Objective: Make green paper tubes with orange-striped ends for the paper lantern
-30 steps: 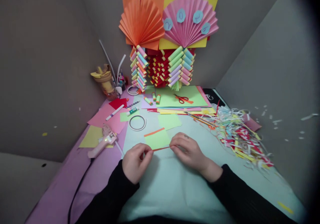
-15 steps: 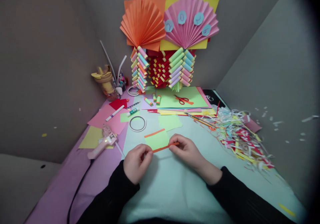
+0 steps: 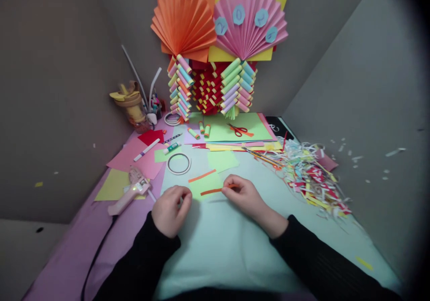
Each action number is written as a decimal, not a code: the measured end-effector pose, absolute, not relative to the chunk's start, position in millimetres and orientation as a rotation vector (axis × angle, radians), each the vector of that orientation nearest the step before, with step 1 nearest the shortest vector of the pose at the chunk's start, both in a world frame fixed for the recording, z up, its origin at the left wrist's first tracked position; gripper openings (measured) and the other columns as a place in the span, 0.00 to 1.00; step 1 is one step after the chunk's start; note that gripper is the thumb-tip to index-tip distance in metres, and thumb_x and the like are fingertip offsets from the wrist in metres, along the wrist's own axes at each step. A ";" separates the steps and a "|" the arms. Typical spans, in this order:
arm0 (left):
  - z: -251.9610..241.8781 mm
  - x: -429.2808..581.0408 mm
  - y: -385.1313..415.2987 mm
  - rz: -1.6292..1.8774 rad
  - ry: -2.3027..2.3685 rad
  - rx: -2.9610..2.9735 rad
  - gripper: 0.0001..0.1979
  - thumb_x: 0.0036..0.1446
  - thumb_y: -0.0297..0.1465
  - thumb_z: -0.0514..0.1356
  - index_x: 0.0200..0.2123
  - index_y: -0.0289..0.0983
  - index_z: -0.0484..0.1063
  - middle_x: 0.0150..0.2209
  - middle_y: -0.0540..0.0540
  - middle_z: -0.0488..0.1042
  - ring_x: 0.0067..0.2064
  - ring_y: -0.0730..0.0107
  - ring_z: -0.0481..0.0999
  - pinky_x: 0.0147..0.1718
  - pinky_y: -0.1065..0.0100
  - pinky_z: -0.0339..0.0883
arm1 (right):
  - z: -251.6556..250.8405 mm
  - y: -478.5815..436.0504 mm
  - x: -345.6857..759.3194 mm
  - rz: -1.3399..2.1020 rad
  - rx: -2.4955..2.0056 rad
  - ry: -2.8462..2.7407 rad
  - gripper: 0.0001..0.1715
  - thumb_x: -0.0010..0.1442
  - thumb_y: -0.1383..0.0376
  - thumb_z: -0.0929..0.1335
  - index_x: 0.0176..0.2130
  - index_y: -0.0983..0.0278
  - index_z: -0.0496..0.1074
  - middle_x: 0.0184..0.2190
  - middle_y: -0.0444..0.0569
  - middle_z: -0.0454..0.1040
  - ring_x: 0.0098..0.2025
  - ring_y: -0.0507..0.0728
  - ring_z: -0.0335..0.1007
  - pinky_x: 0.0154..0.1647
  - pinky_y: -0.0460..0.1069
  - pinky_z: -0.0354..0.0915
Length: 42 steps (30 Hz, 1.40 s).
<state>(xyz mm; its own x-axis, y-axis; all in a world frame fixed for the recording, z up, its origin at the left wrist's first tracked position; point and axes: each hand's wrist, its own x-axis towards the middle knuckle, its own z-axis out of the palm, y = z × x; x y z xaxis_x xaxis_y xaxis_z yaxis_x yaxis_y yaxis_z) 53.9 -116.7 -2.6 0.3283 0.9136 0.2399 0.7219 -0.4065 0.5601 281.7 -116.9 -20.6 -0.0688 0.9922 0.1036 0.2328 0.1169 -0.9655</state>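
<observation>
1. We had an orange strip (image 3: 210, 191) pinched between the thumb and forefinger of our right hand (image 3: 244, 197); those fingers were closed on it, with its long free end pointing left.
2. That free end lay over the near part of a green square (image 3: 202, 184), and a second orange strip (image 3: 202, 175) ran along the square's far edge.
3. Our left hand (image 3: 169, 211) was loosely curled near the square's left side, apart from the strip. Nothing showed in it, though at this angle we could not tell whether thumb and fingertip met.
4. We judged the step in hand to be placing the strip along the near edge, not yet done.
5. The next move, we thought, called for squaring the strip to that edge, with the left fingertips steadying its free end and the right keeping a light pinch, since thin paper could twist.
6. A glue stick (image 3: 172, 148) and a glue gun (image 3: 129, 195) lay to the left, both out of our hands.
</observation>
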 end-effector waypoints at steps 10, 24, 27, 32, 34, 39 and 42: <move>-22.5 46.3 -99.7 0.648 1.305 2.562 0.16 0.52 0.19 0.47 0.40 0.37 0.68 0.35 0.44 0.78 0.45 0.56 0.71 0.42 0.56 0.63 | -27.2 -105.9 286.1 0.688 -1.341 -1.403 0.05 0.50 0.66 0.69 0.23 0.62 0.70 0.38 0.51 0.70 0.45 0.60 0.67 0.51 0.58 0.60; -29.1 51.7 -95.5 0.514 1.296 2.521 0.14 0.52 0.20 0.48 0.36 0.38 0.69 0.34 0.43 0.77 0.45 0.56 0.72 0.43 0.55 0.62 | -36.1 -93.6 280.5 0.659 -1.438 -1.414 0.04 0.45 0.68 0.70 0.21 0.61 0.72 0.53 0.51 0.65 0.60 0.66 0.51 0.61 0.65 0.46; -29.1 51.8 -95.3 0.517 1.290 2.532 0.11 0.56 0.23 0.48 0.36 0.38 0.69 0.34 0.44 0.76 0.45 0.57 0.71 0.43 0.55 0.61 | -38.0 -95.7 277.7 0.678 -1.446 -1.438 0.05 0.44 0.69 0.70 0.21 0.61 0.72 0.54 0.51 0.65 0.63 0.68 0.47 0.62 0.66 0.44; -22.9 51.8 -94.3 0.510 1.306 2.517 0.11 0.57 0.23 0.48 0.36 0.39 0.69 0.34 0.44 0.76 0.45 0.57 0.71 0.43 0.54 0.60 | -37.0 -97.5 278.7 0.687 -1.496 -1.457 0.05 0.44 0.71 0.70 0.21 0.61 0.72 0.56 0.52 0.63 0.65 0.68 0.42 0.63 0.66 0.43; -21.8 51.7 -93.8 0.498 1.312 2.486 0.11 0.57 0.23 0.48 0.35 0.39 0.68 0.34 0.45 0.76 0.44 0.57 0.72 0.42 0.55 0.60 | -37.1 -98.0 279.0 0.690 -1.502 -1.471 0.05 0.44 0.71 0.70 0.21 0.61 0.72 0.57 0.52 0.62 0.65 0.68 0.41 0.63 0.66 0.42; -21.5 51.5 -92.6 0.506 1.328 2.371 0.08 0.55 0.22 0.50 0.35 0.38 0.65 0.35 0.45 0.76 0.43 0.60 0.72 0.42 0.58 0.62 | -40.0 -99.4 274.8 0.728 -1.521 -1.547 0.05 0.42 0.71 0.71 0.20 0.62 0.74 0.61 0.49 0.58 0.67 0.69 0.35 0.63 0.68 0.41; -19.4 52.2 -92.1 0.478 1.341 2.325 0.07 0.54 0.23 0.52 0.35 0.38 0.64 0.35 0.45 0.77 0.43 0.59 0.72 0.42 0.58 0.62 | -39.6 -100.2 270.0 0.727 -1.568 -1.587 0.05 0.41 0.72 0.71 0.20 0.62 0.74 0.62 0.49 0.56 0.68 0.70 0.31 0.64 0.67 0.40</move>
<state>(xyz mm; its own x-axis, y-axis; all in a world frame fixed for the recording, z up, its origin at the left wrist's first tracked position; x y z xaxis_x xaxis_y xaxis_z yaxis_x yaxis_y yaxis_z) 52.2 -92.1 -19.4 0.4778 0.8741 0.0878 0.7324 -0.4516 0.5095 270.0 -100.2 -39.6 0.0595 0.9896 0.1309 0.5474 0.0773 -0.8333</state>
